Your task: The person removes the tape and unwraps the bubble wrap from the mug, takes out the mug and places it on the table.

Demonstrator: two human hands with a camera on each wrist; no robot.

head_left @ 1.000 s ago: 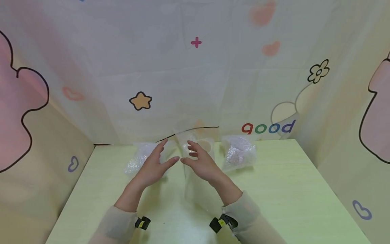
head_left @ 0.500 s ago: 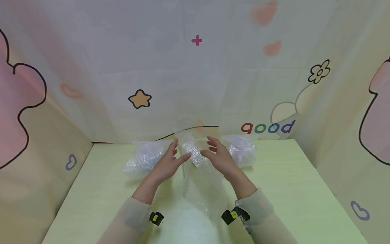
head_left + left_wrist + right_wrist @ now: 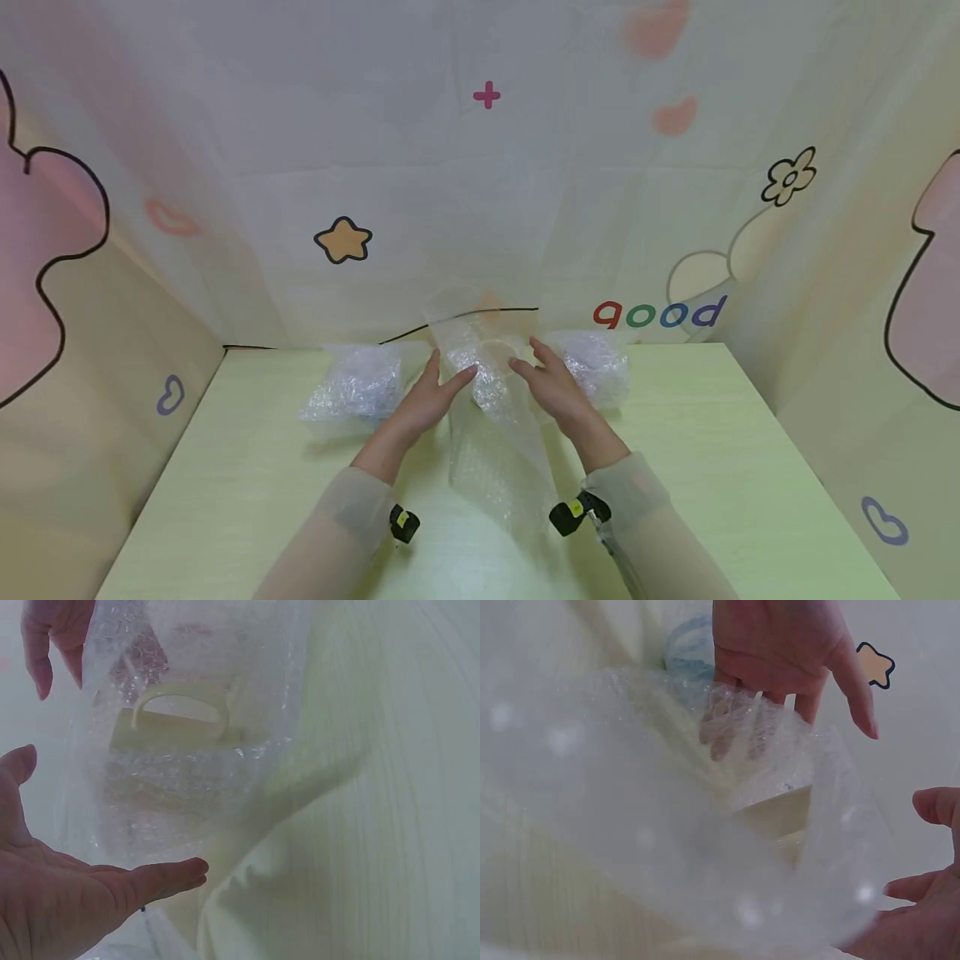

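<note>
A pale cream mug (image 3: 127, 732) with a looped handle stands inside a clear bubble wrap bag (image 3: 491, 392) at the middle of the table, and the loose lower end of the bag spreads toward the front. On the left side of the bag is my left hand (image 3: 427, 404), fingers extended and thumb apart. My right hand (image 3: 558, 392) faces it from the other side, also with extended fingers. In the left wrist view, the left thumb and fingers lie beside the wrapped mug. The right wrist view shows the left fingers partly behind the film.
Another bubble-wrapped bundle (image 3: 363, 383) lies left of the hands, with a bluish tint at its base. A third bundle (image 3: 596, 367) sits to the right, partly behind the right hand. A printed curtain (image 3: 405, 167) rises behind the table (image 3: 690, 467).
Both hands have moved right, from left of the bag to either side of it. The bag has come into fuller view between them.
</note>
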